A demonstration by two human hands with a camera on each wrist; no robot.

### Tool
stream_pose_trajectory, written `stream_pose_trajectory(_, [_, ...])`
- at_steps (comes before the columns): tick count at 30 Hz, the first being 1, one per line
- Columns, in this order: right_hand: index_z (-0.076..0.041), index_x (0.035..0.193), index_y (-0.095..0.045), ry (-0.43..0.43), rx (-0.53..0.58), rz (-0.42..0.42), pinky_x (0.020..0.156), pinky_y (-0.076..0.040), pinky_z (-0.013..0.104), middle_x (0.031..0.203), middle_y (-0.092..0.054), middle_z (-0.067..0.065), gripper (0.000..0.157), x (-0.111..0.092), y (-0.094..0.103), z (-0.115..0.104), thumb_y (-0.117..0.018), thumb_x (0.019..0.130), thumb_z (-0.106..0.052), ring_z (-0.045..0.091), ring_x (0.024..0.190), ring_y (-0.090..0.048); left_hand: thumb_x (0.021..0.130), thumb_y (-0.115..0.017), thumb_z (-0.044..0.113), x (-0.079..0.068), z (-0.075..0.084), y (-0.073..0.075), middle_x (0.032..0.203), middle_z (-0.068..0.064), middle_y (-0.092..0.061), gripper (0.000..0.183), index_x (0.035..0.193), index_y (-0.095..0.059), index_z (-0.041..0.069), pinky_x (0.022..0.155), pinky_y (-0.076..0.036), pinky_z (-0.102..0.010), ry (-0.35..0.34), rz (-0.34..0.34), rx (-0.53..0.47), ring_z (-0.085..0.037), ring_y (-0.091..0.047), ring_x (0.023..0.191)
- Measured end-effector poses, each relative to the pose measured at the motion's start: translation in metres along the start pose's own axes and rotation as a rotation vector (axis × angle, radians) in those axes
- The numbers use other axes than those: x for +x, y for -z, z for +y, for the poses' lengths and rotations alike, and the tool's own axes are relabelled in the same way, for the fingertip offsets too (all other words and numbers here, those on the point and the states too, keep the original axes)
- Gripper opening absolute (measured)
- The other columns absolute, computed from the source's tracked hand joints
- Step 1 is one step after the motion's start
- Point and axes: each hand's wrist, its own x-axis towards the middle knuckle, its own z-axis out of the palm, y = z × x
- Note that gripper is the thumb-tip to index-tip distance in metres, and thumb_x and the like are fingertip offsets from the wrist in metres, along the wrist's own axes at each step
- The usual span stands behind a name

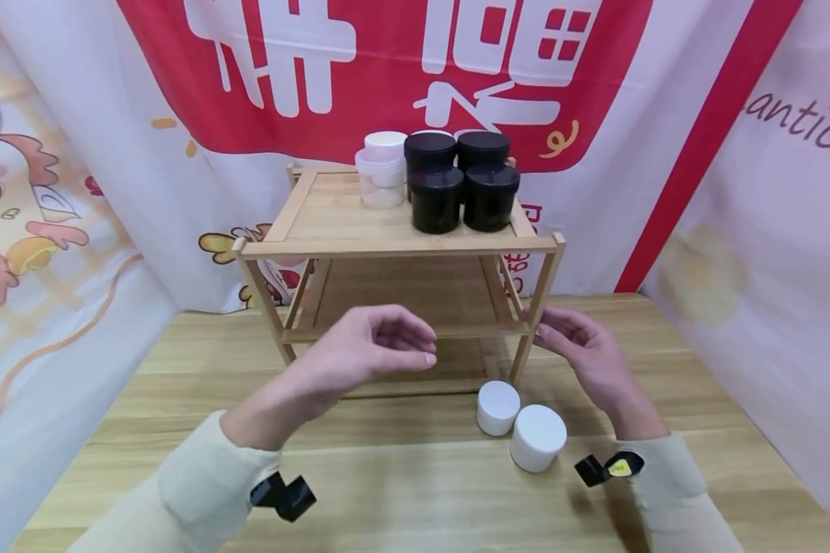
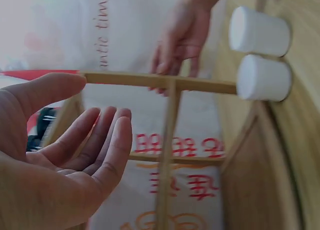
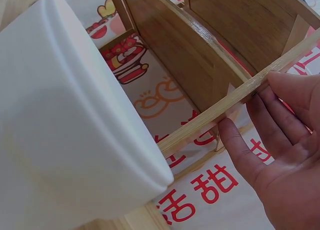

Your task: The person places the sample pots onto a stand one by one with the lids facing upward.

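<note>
A three-tier wooden shelf [image 1: 415,247] stands on the table. My left hand [image 1: 370,342] hovers in front of its middle tier, thumb and fingers apart with nothing between them. At the front right post [image 3: 205,117], my right hand [image 1: 584,349] has its thumb on one side and fingertips on the other, pinching the wood near the middle tier. Close by on the table are two white lidded jars, a smaller one [image 1: 498,407] near the post's foot and a larger one [image 1: 538,438] nearer me. The larger jar's side fills the left of the right wrist view.
On the top tier, several black lidded jars [image 1: 437,201] stand at the right, beside a clear jar [image 1: 380,180]. White lids show behind them. Printed curtains [image 1: 581,230] hang behind and along both sides of the wooden table [image 1: 387,484].
</note>
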Motion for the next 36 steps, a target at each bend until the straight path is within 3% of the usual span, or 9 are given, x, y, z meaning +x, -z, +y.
stream_pose_trajectory(10, [-0.008, 0.146, -0.063, 0.007, 0.019, 0.008, 0.099, -0.06, 0.021, 0.131, -0.075, -0.015, 0.042, 0.001, -0.002, -0.001, -0.069, 0.107, -0.02, 0.004, 0.119, -0.072, 0.09, -0.085, 0.012, 0.014, -0.058, -0.041, 0.122, -0.013, -0.075, 0.04, 0.127, -0.07, 0.003, 0.098, -0.06, -0.031, -0.039, -0.021, -0.026, -0.019, -0.071, 0.106])
stream_pose_trajectory(17, [-0.011, 0.148, -0.063, -0.024, -0.008, 0.023, 0.099, -0.06, 0.02, 0.136, -0.074, -0.009, 0.044, 0.002, -0.003, -0.004, -0.07, 0.106, -0.025, 0.006, 0.121, -0.071, 0.089, -0.087, 0.013, 0.033, -0.096, -0.065, 0.128, -0.012, -0.073, 0.044, 0.129, -0.069, 0.004, 0.107, -0.058, -0.042, -0.031, 0.026, 0.007, -0.027, -0.07, 0.118])
stream_pose_trajectory(25, [-0.009, 0.148, -0.062, -0.012, -0.003, 0.026, 0.1, -0.059, 0.021, 0.134, -0.074, -0.011, 0.044, -0.001, -0.003, -0.002, -0.07, 0.107, -0.023, 0.005, 0.121, -0.07, 0.088, -0.088, 0.011, 0.053, -0.108, -0.083, 0.135, -0.021, -0.07, 0.048, 0.131, -0.067, 0.002, 0.113, -0.053, -0.055, -0.02, 0.038, 0.027, -0.04, -0.065, 0.128])
stream_pose_trajectory(31, [-0.01, 0.148, -0.062, 0.0, 0.008, 0.027, 0.1, -0.06, 0.02, 0.135, -0.074, -0.011, 0.044, -0.001, -0.002, 0.0, -0.07, 0.106, -0.023, 0.006, 0.122, -0.07, 0.085, -0.089, 0.009, 0.063, -0.117, -0.095, 0.137, -0.017, -0.069, 0.053, 0.133, -0.066, 0.003, 0.113, -0.054, -0.053, -0.005, 0.053, 0.06, -0.037, -0.064, 0.131])
stream_pose_trajectory(36, [-0.011, 0.148, -0.062, 0.004, -0.001, 0.027, 0.099, -0.06, 0.02, 0.136, -0.074, -0.011, 0.045, 0.0, -0.003, 0.003, -0.07, 0.106, -0.024, 0.005, 0.122, -0.07, 0.085, -0.09, 0.009, 0.068, -0.13, -0.094, 0.14, -0.018, -0.068, 0.06, 0.138, -0.063, 0.0, 0.114, -0.053, -0.055, -0.019, 0.041, -0.009, -0.04, -0.063, 0.134])
